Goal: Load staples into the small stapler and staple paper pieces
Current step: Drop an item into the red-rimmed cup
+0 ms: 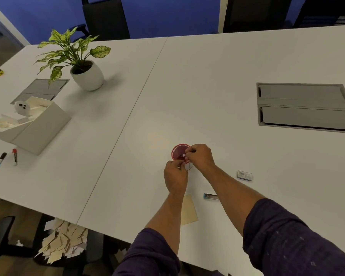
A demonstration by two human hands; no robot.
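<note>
A small round red object with a scalloped white edge, which looks like the small stapler, is held between both hands above the white table. My left hand pinches its near edge. My right hand pinches a small white part at its right side; what that part is I cannot make out. A staple box lies to the right. A strip of staples in a blue-ended holder lies partly under my right forearm. A tan paper piece lies near the front edge.
A potted plant and an open white box stand at the left, with markers near them. A grey cable hatch is set into the table at the right. Paper scraps lie on the floor.
</note>
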